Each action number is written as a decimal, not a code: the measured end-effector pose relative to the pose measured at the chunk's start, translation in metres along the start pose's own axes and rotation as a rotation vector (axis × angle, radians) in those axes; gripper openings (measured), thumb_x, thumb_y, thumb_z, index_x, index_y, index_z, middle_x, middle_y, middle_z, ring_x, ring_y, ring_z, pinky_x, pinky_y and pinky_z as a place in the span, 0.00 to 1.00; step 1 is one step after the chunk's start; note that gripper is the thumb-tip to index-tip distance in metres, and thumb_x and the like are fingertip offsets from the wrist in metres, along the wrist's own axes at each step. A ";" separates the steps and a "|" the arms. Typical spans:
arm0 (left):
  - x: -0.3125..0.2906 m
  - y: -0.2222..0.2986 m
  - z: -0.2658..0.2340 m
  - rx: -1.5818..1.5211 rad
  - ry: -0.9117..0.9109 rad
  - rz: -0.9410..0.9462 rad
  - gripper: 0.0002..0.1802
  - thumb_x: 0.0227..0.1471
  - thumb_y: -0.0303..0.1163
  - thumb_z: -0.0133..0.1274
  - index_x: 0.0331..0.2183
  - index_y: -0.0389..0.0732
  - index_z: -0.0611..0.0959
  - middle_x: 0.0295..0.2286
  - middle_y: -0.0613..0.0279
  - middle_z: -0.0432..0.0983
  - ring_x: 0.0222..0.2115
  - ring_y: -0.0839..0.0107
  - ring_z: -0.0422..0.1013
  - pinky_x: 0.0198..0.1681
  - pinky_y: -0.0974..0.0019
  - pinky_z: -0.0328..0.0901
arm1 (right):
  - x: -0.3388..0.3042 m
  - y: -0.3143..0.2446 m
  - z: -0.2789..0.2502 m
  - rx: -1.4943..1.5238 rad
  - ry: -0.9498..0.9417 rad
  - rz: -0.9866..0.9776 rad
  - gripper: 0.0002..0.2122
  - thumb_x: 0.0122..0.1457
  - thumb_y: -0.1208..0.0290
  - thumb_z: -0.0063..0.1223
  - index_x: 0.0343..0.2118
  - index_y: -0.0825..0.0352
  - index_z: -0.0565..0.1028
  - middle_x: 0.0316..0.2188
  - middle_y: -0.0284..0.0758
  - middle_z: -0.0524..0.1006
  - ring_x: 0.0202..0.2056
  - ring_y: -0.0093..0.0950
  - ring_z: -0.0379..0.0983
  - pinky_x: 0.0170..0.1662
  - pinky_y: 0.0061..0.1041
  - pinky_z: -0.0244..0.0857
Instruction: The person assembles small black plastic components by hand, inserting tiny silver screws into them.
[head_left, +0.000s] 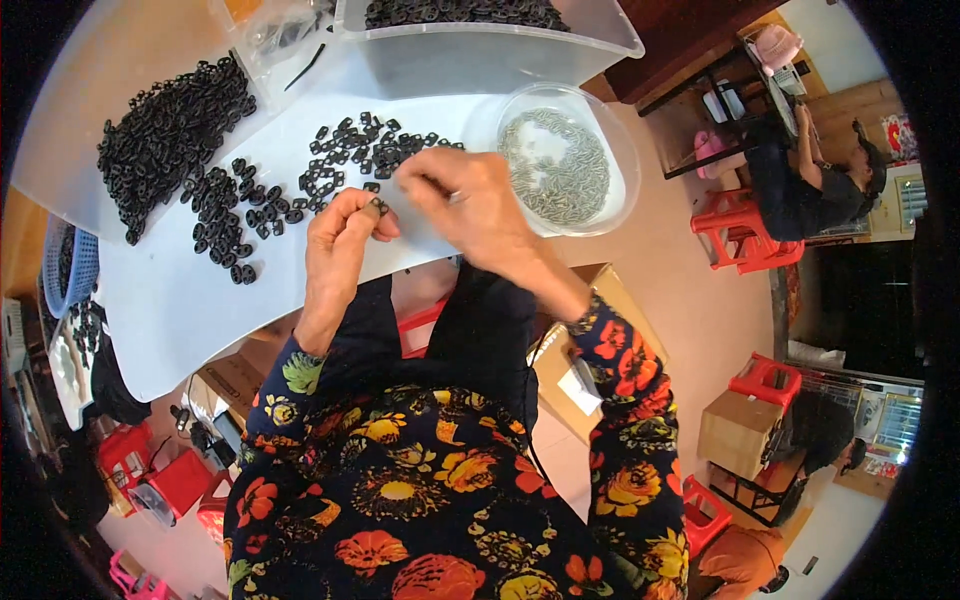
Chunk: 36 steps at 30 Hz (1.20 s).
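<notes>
My left hand (343, 239) pinches a small black plastic piece (379, 206) with holes between thumb and fingertips, over the white table's (190, 322) near edge. Just right of it, my right hand (465, 200) is raised with its fingers curled together; whatever they hold, if anything, is hidden. Small black pieces (322, 182) lie loose on the table beyond my hands. Another loose group of black pieces (215, 215) spreads to the left. A round clear tub (625, 150) with small silvery metal pins (560, 190) stands right of my right hand.
A large heap of black parts (170, 135) lies at the far left. A translucent bin (480, 62) holding more stands at the back. A blue basket (75, 270) sits at the left edge. Cardboard box (600, 360) below right; red stool (740, 230) and seated person (800, 185) at right.
</notes>
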<state>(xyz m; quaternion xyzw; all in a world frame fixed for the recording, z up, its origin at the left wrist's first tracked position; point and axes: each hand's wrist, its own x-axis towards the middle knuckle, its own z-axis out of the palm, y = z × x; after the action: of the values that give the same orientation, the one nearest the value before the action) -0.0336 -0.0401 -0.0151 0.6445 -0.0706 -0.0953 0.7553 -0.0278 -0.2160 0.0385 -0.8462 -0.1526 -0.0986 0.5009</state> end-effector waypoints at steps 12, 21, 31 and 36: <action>-0.002 0.001 0.001 0.067 0.014 0.003 0.07 0.53 0.24 0.44 0.29 0.34 0.77 0.24 0.62 0.76 0.26 0.76 0.72 0.33 0.73 0.67 | 0.010 0.075 -0.107 -0.378 -0.221 0.118 0.05 0.50 0.75 0.56 0.30 0.68 0.78 0.23 0.39 0.78 0.24 0.26 0.75 0.31 0.24 0.68; -0.002 0.005 0.001 0.145 -0.006 -0.001 0.07 0.54 0.25 0.45 0.29 0.34 0.77 0.24 0.63 0.76 0.26 0.77 0.72 0.33 0.74 0.66 | 0.017 0.080 -0.125 -0.524 -0.072 0.194 0.06 0.49 0.75 0.57 0.31 0.68 0.79 0.23 0.38 0.78 0.25 0.24 0.75 0.32 0.24 0.68; -0.003 0.005 0.002 0.115 -0.021 0.010 0.07 0.53 0.24 0.44 0.30 0.34 0.77 0.23 0.64 0.75 0.26 0.78 0.71 0.34 0.74 0.65 | 0.023 0.082 -0.105 -0.582 -0.120 0.169 0.06 0.47 0.74 0.55 0.27 0.67 0.79 0.24 0.45 0.77 0.27 0.40 0.75 0.35 0.33 0.68; -0.004 0.008 0.003 0.118 -0.019 -0.002 0.07 0.53 0.24 0.45 0.30 0.34 0.77 0.23 0.64 0.75 0.27 0.79 0.71 0.34 0.75 0.65 | 0.026 0.086 -0.109 -0.628 -0.175 0.231 0.06 0.46 0.73 0.55 0.27 0.67 0.79 0.24 0.45 0.77 0.28 0.41 0.75 0.35 0.33 0.68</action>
<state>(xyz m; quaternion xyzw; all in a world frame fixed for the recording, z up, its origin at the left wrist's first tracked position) -0.0374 -0.0405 -0.0067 0.6869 -0.0827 -0.0977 0.7154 0.0253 -0.3463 0.0284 -0.9760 -0.0602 -0.0104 0.2091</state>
